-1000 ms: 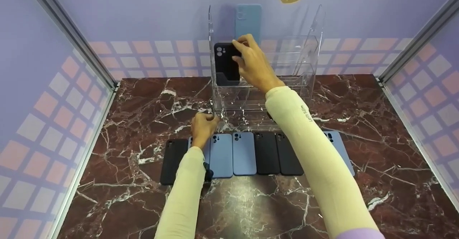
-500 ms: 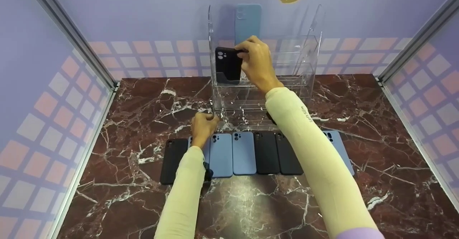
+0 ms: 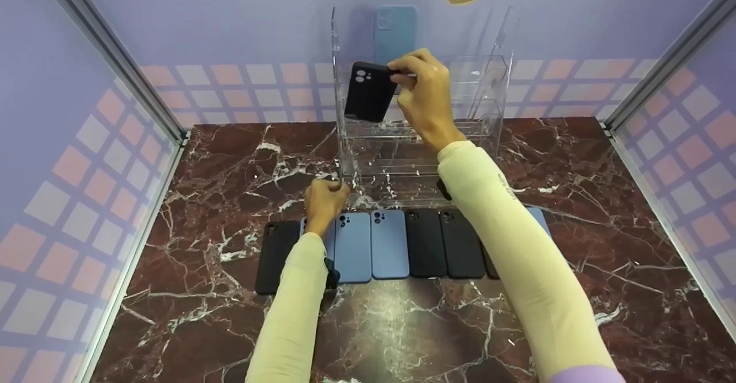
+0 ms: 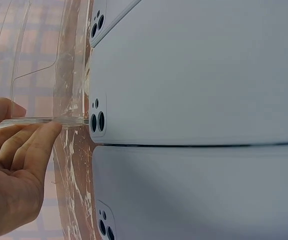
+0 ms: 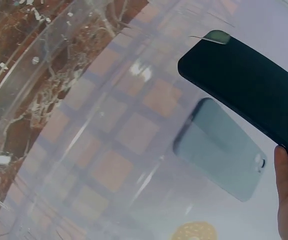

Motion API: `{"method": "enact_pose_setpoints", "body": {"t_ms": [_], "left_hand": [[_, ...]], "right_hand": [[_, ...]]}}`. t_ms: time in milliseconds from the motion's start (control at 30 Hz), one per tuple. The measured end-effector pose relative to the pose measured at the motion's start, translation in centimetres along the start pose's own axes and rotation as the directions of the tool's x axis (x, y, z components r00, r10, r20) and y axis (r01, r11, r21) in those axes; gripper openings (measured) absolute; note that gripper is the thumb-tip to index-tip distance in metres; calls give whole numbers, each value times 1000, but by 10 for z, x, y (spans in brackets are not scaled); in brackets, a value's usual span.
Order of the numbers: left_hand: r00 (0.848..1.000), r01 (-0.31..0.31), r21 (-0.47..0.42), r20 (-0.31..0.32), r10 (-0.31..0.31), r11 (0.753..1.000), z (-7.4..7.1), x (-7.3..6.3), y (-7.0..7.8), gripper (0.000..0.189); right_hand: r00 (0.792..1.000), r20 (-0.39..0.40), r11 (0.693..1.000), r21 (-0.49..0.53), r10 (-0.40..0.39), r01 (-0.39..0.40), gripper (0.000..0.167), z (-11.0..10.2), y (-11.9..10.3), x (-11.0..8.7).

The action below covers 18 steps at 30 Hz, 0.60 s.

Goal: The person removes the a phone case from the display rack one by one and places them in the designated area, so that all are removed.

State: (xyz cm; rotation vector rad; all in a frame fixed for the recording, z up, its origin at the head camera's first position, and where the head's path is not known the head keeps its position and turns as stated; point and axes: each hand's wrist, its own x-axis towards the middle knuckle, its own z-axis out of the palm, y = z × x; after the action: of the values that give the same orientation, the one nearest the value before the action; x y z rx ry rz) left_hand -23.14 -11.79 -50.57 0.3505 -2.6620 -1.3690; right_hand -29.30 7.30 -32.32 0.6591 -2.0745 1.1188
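Observation:
My right hand (image 3: pixel 428 98) pinches a black phone case (image 3: pixel 368 92) by its upper right corner. The case tilts, its camera cutouts at the upper left, in front of a clear acrylic tiered rack (image 3: pixel 397 167). In the right wrist view the black case (image 5: pixel 244 85) hangs near a light blue phone case (image 5: pixel 219 150), with fingertips at its lower right end. That light blue case (image 3: pixel 397 29) stands upright at the rack's back. My left hand (image 3: pixel 325 205) holds the rack's front left side; in the left wrist view, thumb and fingers grip the clear side panel (image 4: pixel 38 120).
Before the rack, several cases lie in a row on the red marbled table (image 3: pixel 391 337), among them a black case (image 3: pixel 276 259), a blue case (image 3: pixel 353 251) and another black case (image 3: pixel 426 245). My right forearm covers the row's right part. Patterned walls (image 3: pixel 75 153) enclose the table.
The black case has come up out of the rack's front left pocket and now leans, with my right hand moving up and slightly right. My left hand keeps its place.

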Motion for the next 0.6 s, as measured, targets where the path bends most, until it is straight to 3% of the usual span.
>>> {"method": "enact_pose_setpoints", "body": {"t_ms": [167, 300, 600], "left_hand": [[1000, -18, 13, 3, 18, 1000, -1, 0, -1, 34], [1000, 2, -3, 2, -2, 1000, -2, 1, -1, 32], [1000, 21, -5, 9, -21, 1000, 0, 3, -1, 22]], "right_hand": [[998, -29, 998, 0, -57, 57, 16, -10, -1, -1], [996, -51, 997, 15, -73, 74, 15, -22, -1, -3], [997, -65, 999, 9, -48, 48, 16, -55, 3, -16]]}}
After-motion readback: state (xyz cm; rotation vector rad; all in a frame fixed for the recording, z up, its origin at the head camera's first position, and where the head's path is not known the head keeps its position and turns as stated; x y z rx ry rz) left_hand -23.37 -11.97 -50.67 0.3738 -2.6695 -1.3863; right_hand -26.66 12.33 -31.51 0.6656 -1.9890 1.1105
